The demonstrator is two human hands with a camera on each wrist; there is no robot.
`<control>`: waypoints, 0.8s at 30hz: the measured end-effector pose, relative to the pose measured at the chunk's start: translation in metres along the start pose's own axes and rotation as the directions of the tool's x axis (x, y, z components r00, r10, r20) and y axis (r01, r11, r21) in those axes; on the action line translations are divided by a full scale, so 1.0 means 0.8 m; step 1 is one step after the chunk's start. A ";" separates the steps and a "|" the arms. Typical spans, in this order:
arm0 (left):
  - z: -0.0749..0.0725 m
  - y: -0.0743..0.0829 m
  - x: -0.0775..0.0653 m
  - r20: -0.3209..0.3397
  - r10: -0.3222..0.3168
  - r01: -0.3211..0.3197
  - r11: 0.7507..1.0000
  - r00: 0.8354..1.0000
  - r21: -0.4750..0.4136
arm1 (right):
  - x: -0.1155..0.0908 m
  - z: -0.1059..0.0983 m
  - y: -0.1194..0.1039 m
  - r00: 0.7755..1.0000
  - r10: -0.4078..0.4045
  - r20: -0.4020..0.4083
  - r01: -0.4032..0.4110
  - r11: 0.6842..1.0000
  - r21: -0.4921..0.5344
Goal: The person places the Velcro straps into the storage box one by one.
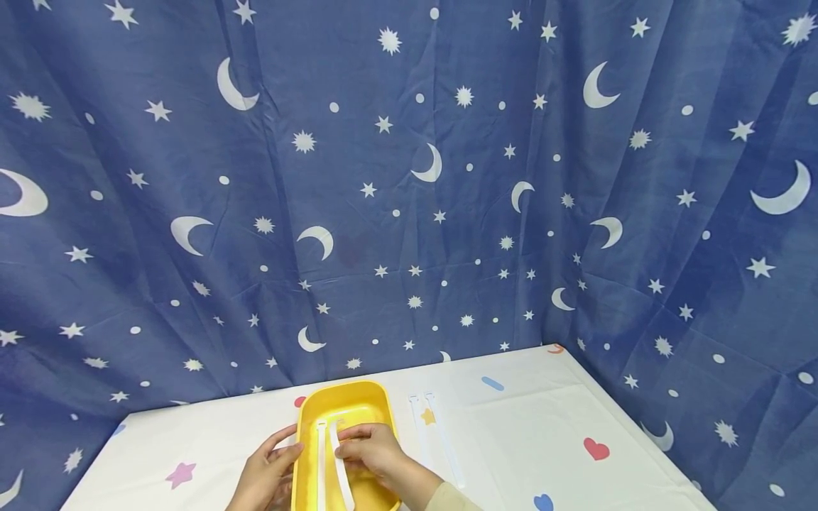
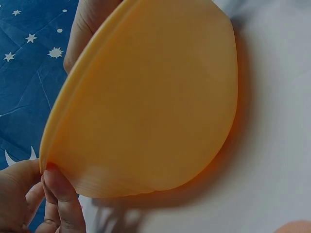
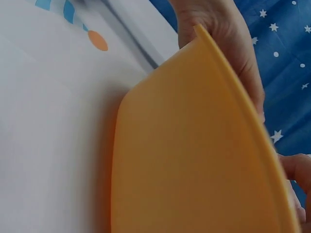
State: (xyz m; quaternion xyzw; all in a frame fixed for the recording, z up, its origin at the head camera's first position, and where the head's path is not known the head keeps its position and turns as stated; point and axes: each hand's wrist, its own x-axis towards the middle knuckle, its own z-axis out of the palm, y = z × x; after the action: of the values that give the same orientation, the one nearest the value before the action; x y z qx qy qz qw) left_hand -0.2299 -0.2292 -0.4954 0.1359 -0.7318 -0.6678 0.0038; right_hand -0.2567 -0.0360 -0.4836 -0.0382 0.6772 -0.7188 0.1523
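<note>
A pale sleeve (image 1: 447, 499) slants in at the bottom, and from it the right hand (image 1: 375, 453) reaches over the near right side of a yellow plastic bin (image 1: 345, 387), thumb and fingers pinching a slightly bowed white strap (image 1: 343, 477) inside. The left hand (image 1: 270, 470) grips the bin's left rim between thumb and fingers. A second white strap (image 1: 322, 461) lies straighter, just left of the pinched one; both run out of sight at the bottom. The bin sits on a white printed tablecloth (image 1: 511, 440), a narrow band of cloth separating its right wall from two more straps (image 1: 447, 443), side by side. From there cloth spreads broadly to the slanting right edge, past a red heart (image 1: 596, 448). Beyond the far edge hangs a blue star-and-moon curtain (image 1: 383, 184).
</note>
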 end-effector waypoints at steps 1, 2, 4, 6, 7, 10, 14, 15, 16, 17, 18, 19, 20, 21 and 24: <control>0.000 0.000 0.000 0.001 -0.003 0.003 1.000 1.000 0.002 | 0.001 0.001 0.001 1.000 0.006 -0.009 -0.006 1.000 -0.004; 0.000 0.001 0.001 0.000 -0.008 0.008 1.000 1.000 0.003 | 0.002 0.002 0.003 1.000 0.013 -0.017 -0.013 1.000 -0.009; 0.000 0.001 0.002 0.002 -0.008 0.008 1.000 1.000 0.011 | 0.004 0.004 0.005 0.999 0.029 -0.038 -0.029 0.999 -0.016; 0.000 0.001 0.003 0.004 -0.007 0.007 1.000 1.000 0.016 | 0.007 0.007 0.007 0.997 0.044 -0.059 -0.045 0.999 -0.023; 0.000 0.001 0.003 0.006 -0.004 0.004 1.000 1.000 0.020 | 0.007 0.008 0.008 0.996 0.051 -0.068 -0.052 0.998 -0.024; 0.000 0.000 0.003 0.004 0.002 -0.002 1.000 1.000 0.017 | 0.008 0.011 0.010 0.995 0.056 -0.088 -0.060 0.997 -0.041; 0.001 -0.001 0.003 0.001 -0.001 0.001 1.000 1.000 0.017 | 0.004 0.012 0.011 0.993 0.065 -0.103 -0.074 0.993 -0.088; 0.001 -0.002 0.002 0.000 -0.002 0.002 1.000 1.000 0.021 | 0.002 0.012 0.011 0.992 0.067 -0.108 -0.078 0.992 -0.102; 0.002 -0.002 0.002 0.000 -0.002 0.002 1.000 1.000 0.024 | 0.001 0.011 0.011 0.991 0.069 -0.114 -0.082 0.990 -0.117; 0.002 -0.002 0.001 0.000 -0.003 0.003 1.000 1.000 0.023 | 0.000 0.011 0.011 0.990 0.069 -0.120 -0.084 0.988 -0.127; 0.002 -0.002 0.001 -0.001 -0.001 0.001 1.000 1.000 0.021 | -0.001 0.012 0.011 0.989 0.070 -0.128 -0.088 0.987 -0.138; 0.002 -0.002 0.000 0.001 -0.003 0.003 1.000 1.000 0.016 | -0.002 0.012 0.010 0.988 0.065 -0.137 -0.086 0.985 -0.149; 0.002 -0.002 0.000 0.000 -0.005 0.005 1.000 1.000 0.011 | -0.003 0.013 0.010 0.987 0.063 -0.146 -0.086 0.983 -0.159; 0.002 -0.002 0.000 0.001 -0.006 0.006 1.000 1.000 0.003 | -0.004 0.013 0.009 0.987 0.058 -0.153 -0.084 0.982 -0.171; 0.000 -0.001 0.000 0.005 -0.012 0.012 1.000 1.000 -0.013 | -0.007 0.015 0.007 0.986 0.045 -0.163 -0.077 0.977 -0.201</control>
State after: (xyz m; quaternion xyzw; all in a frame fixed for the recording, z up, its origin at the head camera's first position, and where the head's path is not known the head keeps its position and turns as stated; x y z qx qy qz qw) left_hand -0.2296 -0.2288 -0.4961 0.1387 -0.7265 -0.6730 -0.0011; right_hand -0.2472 -0.0463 -0.4872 0.0238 0.7589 -0.6404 0.1157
